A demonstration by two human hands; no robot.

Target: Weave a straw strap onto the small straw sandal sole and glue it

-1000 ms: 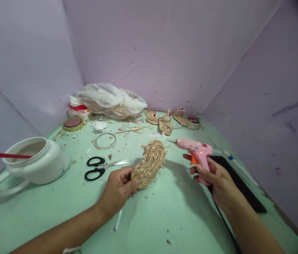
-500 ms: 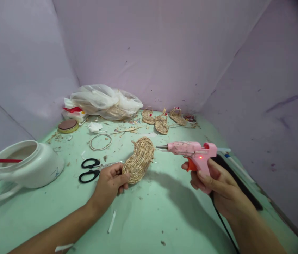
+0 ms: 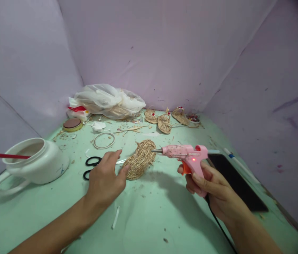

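A white pot [image 3: 47,165] with a red stick [image 3: 6,155] across its mouth stands at left; farther back are a thin ring [image 3: 104,148], a round tin [image 3: 72,125] and a crumpled plastic bag [image 3: 109,100].

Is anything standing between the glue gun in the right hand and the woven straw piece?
Nothing visible: the glue gun's tip points at the woven piece; the left hand is on the opposite side.
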